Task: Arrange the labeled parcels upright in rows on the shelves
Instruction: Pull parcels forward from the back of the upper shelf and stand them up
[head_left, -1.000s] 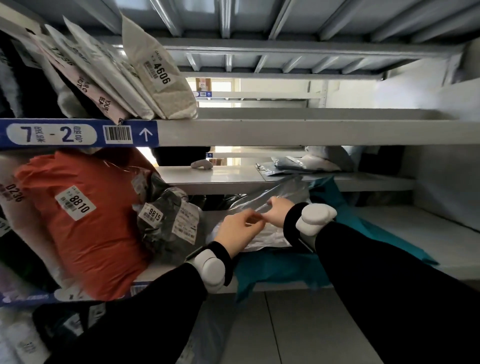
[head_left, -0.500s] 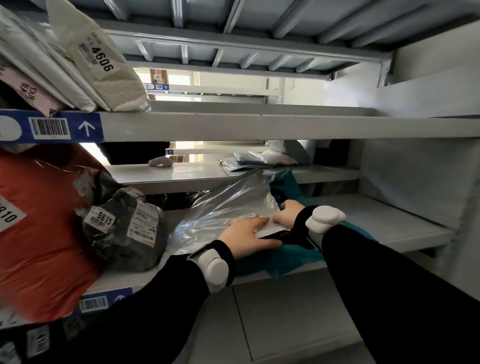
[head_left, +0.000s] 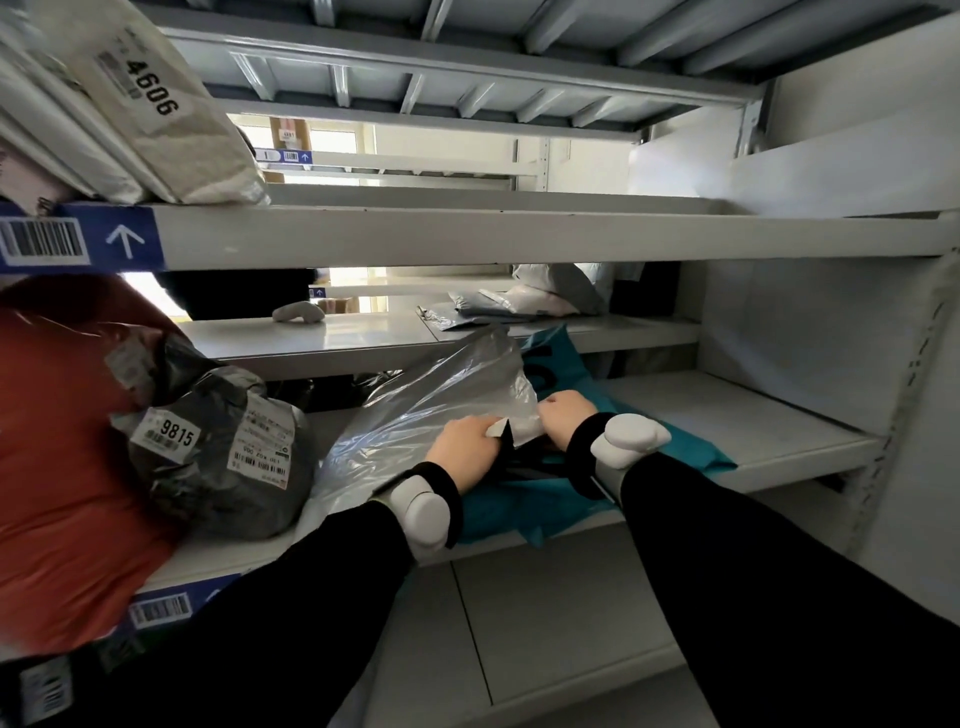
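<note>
The grey poly mailer lies slumped on the lower shelf, its near end resting on a teal bag and its left side just beside the dark parcel labelled 9815; the left hand and the right hand sit close together at its near right corner, fingers curled, each pinching the film around a white patch there (a label or a folded flap, I cannot tell which). The film looks thin, slick and crinkled, so the parcel is probably light and floppy; it would likely sag if lifted by that corner alone; a hold lower down, on whatever bulk lies inside, should stand it up more surely.
</note>
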